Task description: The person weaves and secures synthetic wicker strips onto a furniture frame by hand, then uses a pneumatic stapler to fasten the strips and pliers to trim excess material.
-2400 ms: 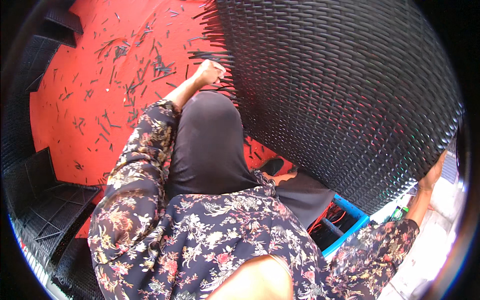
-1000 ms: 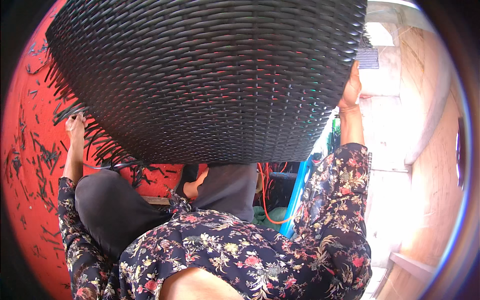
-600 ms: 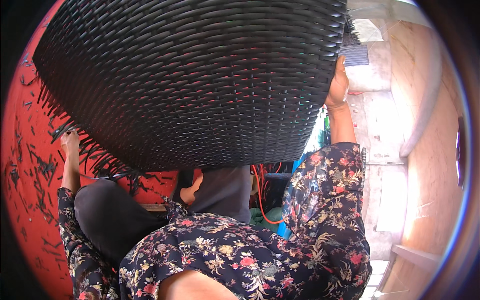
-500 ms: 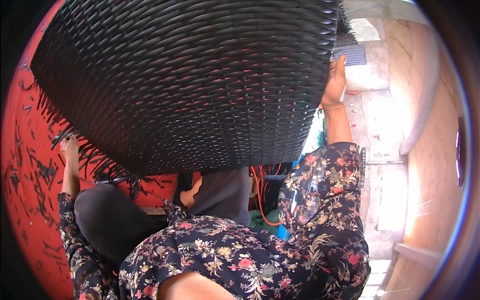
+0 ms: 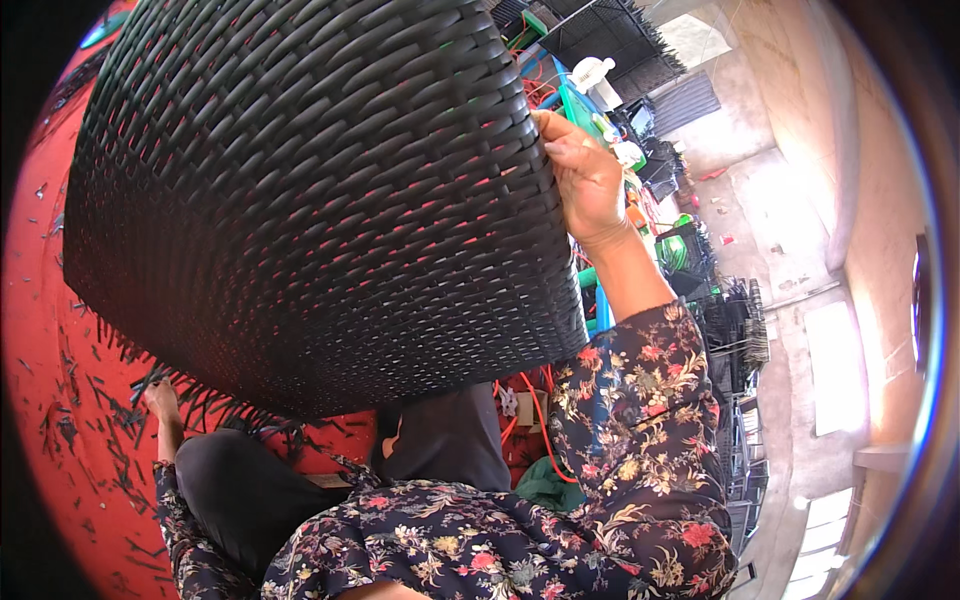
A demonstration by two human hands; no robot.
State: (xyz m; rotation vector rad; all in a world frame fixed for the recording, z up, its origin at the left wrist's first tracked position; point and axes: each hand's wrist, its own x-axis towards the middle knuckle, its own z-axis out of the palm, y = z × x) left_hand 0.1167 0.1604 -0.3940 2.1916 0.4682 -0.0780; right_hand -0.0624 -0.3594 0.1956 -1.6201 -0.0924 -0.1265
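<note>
A large black woven panel [image 5: 330, 190] of flat plastic strips, like wicker, stands tilted up in front of me and takes up much of the view. My right hand [image 5: 592, 190] grips its right edge, thumb and fingers pinching the woven rim. Down at the lower left, my left hand [image 5: 162, 402] is closed at the fringe of loose strip ends [image 5: 215, 400] along the panel's bottom edge. That hand is small in view, and the panel hides what lies behind it.
Under the panel is a red floor covering [image 5: 60, 420] strewn with black strip scraps. Past my right arm stand black woven pieces [image 5: 610, 45], a white bottle [image 5: 590, 72], green and blue crates, and orange cords [image 5: 537, 410]. A pale wall rises at far right.
The panel's right edge and my right hand have shifted left, uncovering the crates and woven pieces behind. My left hand appears lower in the picture, and the whole view has turned somewhat.
</note>
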